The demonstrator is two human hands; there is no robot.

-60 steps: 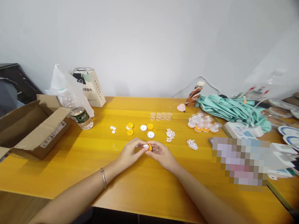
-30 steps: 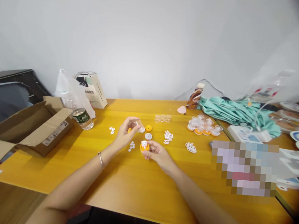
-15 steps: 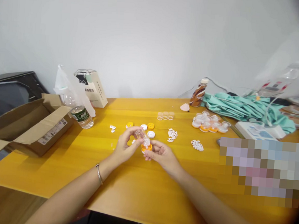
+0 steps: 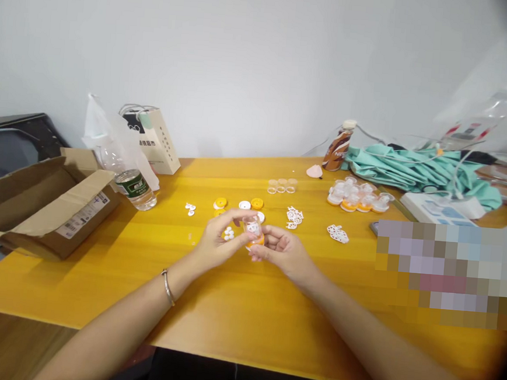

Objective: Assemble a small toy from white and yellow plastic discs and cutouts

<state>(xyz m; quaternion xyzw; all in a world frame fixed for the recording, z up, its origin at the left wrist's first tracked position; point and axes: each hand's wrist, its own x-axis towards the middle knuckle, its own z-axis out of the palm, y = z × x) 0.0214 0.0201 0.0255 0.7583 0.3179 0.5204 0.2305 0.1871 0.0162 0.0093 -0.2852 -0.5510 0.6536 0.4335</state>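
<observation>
Between my two hands, over the middle of the table, is a small toy with a clear plastic cover [image 4: 251,224] standing around a white figure on an orange base [image 4: 256,243]. My left hand [image 4: 214,242] is closed on the clear cover, fingertips at its top and thumb low on its side. Pinched by my right hand [image 4: 287,252] is the orange base. Just beyond lie a yellow disc [image 4: 257,203] and a white disc [image 4: 244,205]; other discs are partly hidden by my left fingers. Small white pieces [image 4: 229,233] rest beside my left hand.
Clear cups [image 4: 282,186] stand behind, with white openwork pieces [image 4: 294,217] nearer. Several covered toys [image 4: 359,197] cluster at right, before a brown bottle [image 4: 339,147] and green cloth [image 4: 413,170]. An open cardboard box [image 4: 81,205] and water bottle [image 4: 136,189] are at left.
The clear cover, tilted above the white figure before, now stands down around it over the orange base. Both hands have come slightly closer together. The view has shifted a little.
</observation>
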